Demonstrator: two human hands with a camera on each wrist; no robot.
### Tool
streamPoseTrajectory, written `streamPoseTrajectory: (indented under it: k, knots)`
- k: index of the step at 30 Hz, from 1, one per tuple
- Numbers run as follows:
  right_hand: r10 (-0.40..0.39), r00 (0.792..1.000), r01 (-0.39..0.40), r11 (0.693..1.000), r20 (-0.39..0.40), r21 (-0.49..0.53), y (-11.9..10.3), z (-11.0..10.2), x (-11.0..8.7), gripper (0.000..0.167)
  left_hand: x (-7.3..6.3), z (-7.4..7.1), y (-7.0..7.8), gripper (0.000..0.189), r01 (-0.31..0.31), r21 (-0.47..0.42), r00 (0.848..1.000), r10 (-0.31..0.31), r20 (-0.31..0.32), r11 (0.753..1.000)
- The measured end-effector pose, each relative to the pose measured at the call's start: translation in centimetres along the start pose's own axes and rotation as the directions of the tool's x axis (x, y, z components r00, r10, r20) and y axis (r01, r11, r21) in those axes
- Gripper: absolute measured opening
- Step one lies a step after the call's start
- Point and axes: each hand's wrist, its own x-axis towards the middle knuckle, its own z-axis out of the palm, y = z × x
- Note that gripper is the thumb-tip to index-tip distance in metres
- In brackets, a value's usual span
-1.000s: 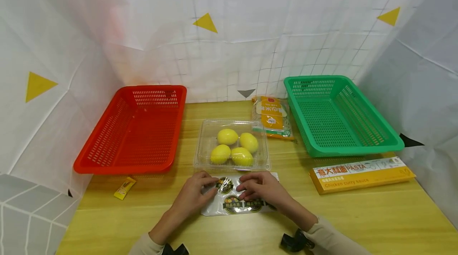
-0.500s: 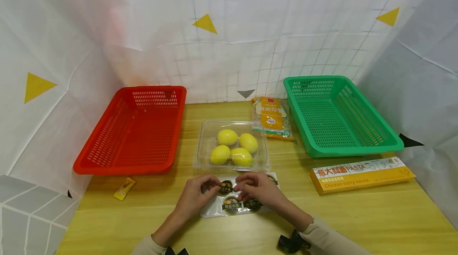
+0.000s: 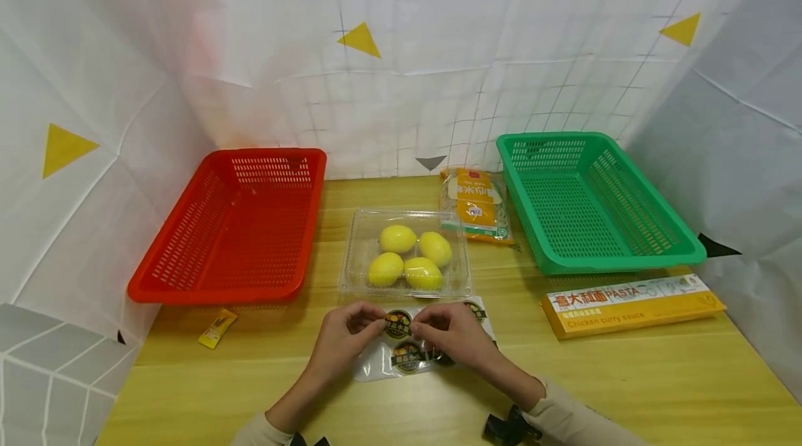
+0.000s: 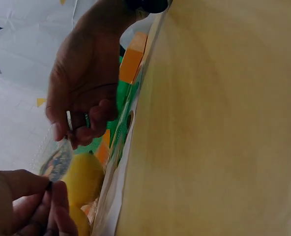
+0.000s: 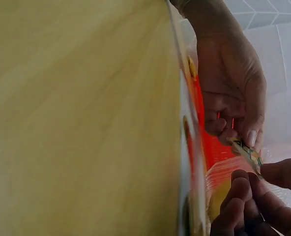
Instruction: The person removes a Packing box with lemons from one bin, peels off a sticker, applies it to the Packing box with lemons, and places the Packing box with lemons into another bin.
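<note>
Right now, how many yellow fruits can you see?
4, all in the clear box: the back-left fruit, the back-right fruit, the front-left fruit and the front-right fruit. None looks hidden.

Four lemons (image 3: 423, 275) lay in the fruit box (image 3: 360, 248); a basket (image 3: 241, 244) stood left of it, another basket (image 3: 573, 213) right, a sticker sheet (image 3: 377, 364) before, a packet (image 3: 475, 206) behind-right.

Head view looks down; close, sideways-tilted wrist views share the fingers (image 4: 61, 199).
</note>
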Motion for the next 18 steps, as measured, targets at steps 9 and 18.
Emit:
streamPoseTrajectory:
  k: [9, 18]
  knots:
    - [-0.039, 0.999, 0.039, 0.999, -0.022, -0.008, -1.5, -0.6, 0.2, 0.012, 0.1, 0.2, 1.5, 0.01, 0.038, -0.121, 0.999, -0.035, 0.029, 0.992]
    - [-0.033, 0.997, 0.035, 0.999, -0.063, 0.031, -2.9, -1.1, 0.8, 0.014, 0.5, 0.1, 2.7, 0.01, -0.009, -0.135, 1.0, 0.01, 0.001, 0.991]
